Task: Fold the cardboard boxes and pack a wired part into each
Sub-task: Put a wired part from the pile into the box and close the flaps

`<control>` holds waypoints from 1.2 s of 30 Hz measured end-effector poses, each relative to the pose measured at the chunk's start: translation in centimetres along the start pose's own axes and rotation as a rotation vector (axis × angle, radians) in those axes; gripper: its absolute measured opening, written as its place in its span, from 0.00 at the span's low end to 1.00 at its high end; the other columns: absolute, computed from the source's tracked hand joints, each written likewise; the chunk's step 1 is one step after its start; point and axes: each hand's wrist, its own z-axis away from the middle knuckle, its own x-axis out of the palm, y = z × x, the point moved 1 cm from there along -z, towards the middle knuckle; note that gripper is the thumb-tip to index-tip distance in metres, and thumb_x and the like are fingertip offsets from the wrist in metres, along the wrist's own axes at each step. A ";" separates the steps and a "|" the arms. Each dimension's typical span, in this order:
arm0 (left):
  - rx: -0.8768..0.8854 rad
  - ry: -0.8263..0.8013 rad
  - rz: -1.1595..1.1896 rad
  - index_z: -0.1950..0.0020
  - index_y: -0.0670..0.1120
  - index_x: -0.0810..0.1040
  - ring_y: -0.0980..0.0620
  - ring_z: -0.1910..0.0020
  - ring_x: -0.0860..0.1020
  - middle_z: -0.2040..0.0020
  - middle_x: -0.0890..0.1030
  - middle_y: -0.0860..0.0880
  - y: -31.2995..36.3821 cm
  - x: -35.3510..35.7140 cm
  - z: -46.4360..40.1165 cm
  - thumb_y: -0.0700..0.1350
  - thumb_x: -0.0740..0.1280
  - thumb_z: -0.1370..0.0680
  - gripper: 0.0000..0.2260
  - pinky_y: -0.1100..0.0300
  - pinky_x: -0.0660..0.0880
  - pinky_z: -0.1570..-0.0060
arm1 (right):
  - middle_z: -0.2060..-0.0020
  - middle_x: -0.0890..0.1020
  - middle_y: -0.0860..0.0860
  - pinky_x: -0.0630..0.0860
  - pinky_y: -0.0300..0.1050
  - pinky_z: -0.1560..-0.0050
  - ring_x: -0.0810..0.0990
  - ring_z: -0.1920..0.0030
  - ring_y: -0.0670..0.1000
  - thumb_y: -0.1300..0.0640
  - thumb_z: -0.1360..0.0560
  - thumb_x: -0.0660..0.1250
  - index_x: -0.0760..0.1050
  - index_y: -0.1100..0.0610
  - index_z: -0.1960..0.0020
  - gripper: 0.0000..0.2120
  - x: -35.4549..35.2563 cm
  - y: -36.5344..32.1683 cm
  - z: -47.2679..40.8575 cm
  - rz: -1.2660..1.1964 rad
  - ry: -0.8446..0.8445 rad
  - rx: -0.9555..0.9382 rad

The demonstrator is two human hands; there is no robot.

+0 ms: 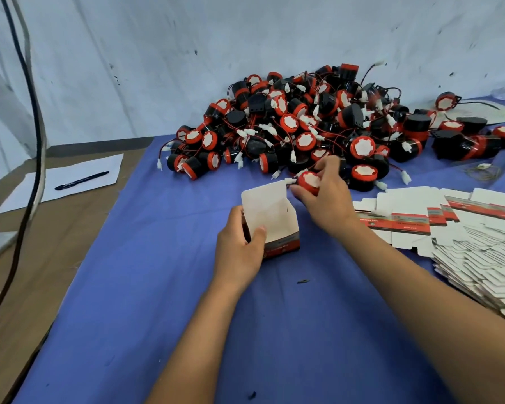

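I am gripping the small white cardboard box (pixel 270 225) with my left hand (pixel 239 249), thumb over its near wall, keeping it upright on the blue cloth (pixel 158 287) with its mouth facing up. Just right, my right hand (pixel 324 196) is holding a round red-and-black wired part (pixel 309 181) beside the lid flap, its red face pointing toward me, its axis tilted.
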 end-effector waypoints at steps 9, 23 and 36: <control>-0.052 -0.041 0.458 0.43 0.57 0.81 0.56 0.46 0.82 0.48 0.85 0.57 2.4 0.1 0.3 0.54 0.63 0.24 0.12 0.56 0.81 0.45 | 0.42 0.75 0.45 0.72 0.37 0.42 0.75 0.42 0.45 0.49 0.21 0.69 0.70 0.50 0.31 0.20 -0.3 -11.4 7.2 -0.415 -0.247 -0.371; -0.186 -0.006 0.520 0.38 0.47 0.79 0.51 0.50 0.82 0.47 0.84 0.43 1.8 0.4 0.4 0.37 0.59 0.17 0.13 0.60 0.79 0.56 | 0.41 0.77 0.49 0.77 0.53 0.49 0.77 0.46 0.55 0.67 0.26 0.65 0.77 0.55 0.40 0.17 0.0 -7.8 7.4 0.383 -0.365 -0.375; -0.090 0.095 0.173 0.40 0.54 0.73 0.44 0.48 0.80 0.48 0.82 0.44 1.9 1.4 0.5 0.35 0.64 0.20 0.16 0.44 0.79 0.46 | 0.51 0.78 0.52 0.70 0.49 0.60 0.75 0.55 0.57 0.52 0.21 0.67 0.69 0.55 0.42 0.12 -5.5 -7.8 7.9 0.854 -0.292 -0.018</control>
